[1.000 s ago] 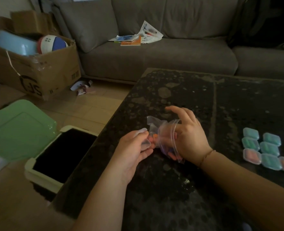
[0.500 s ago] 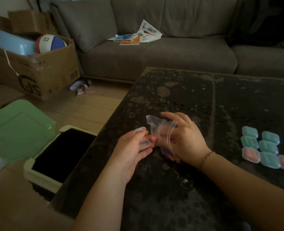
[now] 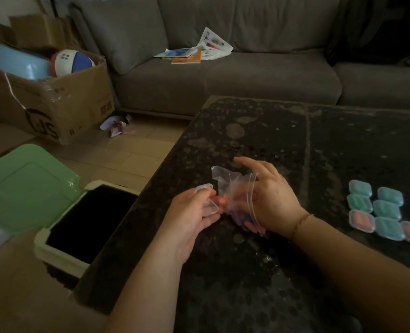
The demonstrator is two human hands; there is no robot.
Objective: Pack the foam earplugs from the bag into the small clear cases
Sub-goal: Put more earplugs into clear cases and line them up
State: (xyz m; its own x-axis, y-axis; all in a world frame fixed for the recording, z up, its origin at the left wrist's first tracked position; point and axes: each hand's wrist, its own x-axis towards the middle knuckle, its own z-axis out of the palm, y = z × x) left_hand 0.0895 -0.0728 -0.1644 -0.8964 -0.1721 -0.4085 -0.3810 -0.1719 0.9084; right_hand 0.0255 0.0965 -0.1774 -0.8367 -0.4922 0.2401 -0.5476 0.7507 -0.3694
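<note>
A dim living room, grey sofa (image 3: 223, 75) at twelve o'clock, fronts a dark speckled table (image 3: 259, 131). Just left of centre, the left hand (image 3: 194, 212) curls its fingers around an open clear case (image 3: 207, 200), lid tipped up toward twelve. Beside it the right hand (image 3: 268, 200) pinches the crumpled bag (image 3: 237, 198), long axis running eleven to five, its earplugs seemingly orange though blurred; filled cases (image 3: 386, 210) sit at three o'clock.

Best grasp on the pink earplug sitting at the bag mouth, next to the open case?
Probably pinch the pink earplug at its exposed end, which pokes out of the clear bag toward the open case in the left hand. Come from the bag's open left side; the right hand and the plastic cover the rest of it.
</note>
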